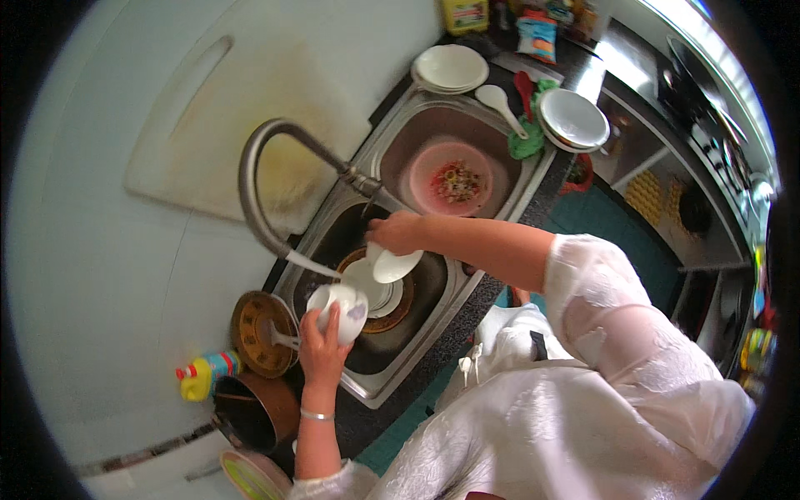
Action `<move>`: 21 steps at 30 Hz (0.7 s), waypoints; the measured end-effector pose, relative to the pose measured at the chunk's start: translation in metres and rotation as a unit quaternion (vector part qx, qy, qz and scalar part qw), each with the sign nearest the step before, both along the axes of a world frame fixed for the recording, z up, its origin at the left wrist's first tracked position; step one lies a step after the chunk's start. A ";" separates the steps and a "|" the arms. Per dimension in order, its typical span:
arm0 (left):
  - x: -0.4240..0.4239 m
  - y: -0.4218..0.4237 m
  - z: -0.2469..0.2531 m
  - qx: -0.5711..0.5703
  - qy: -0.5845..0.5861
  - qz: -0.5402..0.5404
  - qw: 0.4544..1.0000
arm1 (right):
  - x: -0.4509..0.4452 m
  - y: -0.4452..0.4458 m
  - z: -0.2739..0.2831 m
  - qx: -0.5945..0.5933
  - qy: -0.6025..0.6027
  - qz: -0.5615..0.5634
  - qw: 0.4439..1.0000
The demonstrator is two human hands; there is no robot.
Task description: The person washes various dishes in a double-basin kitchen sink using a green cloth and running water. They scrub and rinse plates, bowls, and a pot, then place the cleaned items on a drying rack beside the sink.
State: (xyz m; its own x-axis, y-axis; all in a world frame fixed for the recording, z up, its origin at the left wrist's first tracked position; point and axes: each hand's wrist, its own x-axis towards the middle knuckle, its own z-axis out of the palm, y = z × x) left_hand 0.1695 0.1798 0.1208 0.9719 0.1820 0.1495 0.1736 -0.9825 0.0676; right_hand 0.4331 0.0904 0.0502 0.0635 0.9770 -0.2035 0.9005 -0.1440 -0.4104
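My left hand (325, 344) grips a white bowl with a purple pattern (340, 311), tilted under the end of the gooseneck faucet (253, 187). Over the same basin, my right hand (395, 232) holds another white bowl (396, 265), its far side hidden by the fingers. Beneath both, white plates (385, 299) rest on a brown-rimmed round dish (381, 325) in the dark basin of the steel sink (369, 397). The other basin holds a pink plastic basin (419, 181) with food scraps (459, 181) in it.
Stacked white plates (451, 67), a white rice paddle (497, 100), a green cloth (527, 140) and stacked bowls (574, 119) surround the far basin. Near the left hand stand a brown bowl (253, 337), a brown pot (275, 403) and a yellow bottle (200, 381). A cutting board (250, 137) leans on the wall.
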 end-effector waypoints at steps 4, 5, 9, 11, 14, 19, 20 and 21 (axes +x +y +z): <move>-0.037 -0.005 0.000 -0.001 0.029 0.029 0.999 | 0.009 0.031 -0.002 0.006 -0.050 0.014 0.999; -0.041 -0.008 -0.001 -0.002 0.031 0.037 0.999 | 0.014 0.033 0.004 -0.006 -0.056 0.013 0.998; -0.048 -0.014 -0.016 -0.033 -0.023 0.060 0.997 | 0.010 0.053 -0.011 0.052 -0.038 -0.019 0.998; -0.043 -0.023 -0.024 -0.145 -0.078 0.145 0.976 | -0.005 0.046 0.000 0.062 0.062 -0.085 0.993; -0.029 -0.029 -0.041 -0.220 -0.169 0.199 0.940 | -0.015 0.017 0.018 0.109 0.222 -0.223 0.943; 0.018 -0.056 -0.060 -0.668 -0.211 0.364 0.613 | -0.017 -0.063 0.058 0.071 0.478 -0.362 0.797; 0.031 -0.064 -0.057 -0.694 -0.217 0.349 0.591 | -0.017 -0.072 0.057 0.069 0.472 -0.342 0.809; 0.043 -0.072 -0.052 -0.721 -0.216 0.332 0.569 | -0.019 -0.081 0.058 0.069 0.467 -0.328 0.818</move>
State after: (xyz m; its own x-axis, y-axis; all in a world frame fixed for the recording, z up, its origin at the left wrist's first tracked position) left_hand 0.2127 0.1077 0.0687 0.5471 0.7230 -0.4218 0.1359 0.4206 0.8970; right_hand 0.4145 0.0089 0.1079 0.4626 0.8130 -0.3536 -0.0686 -0.3648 -0.9285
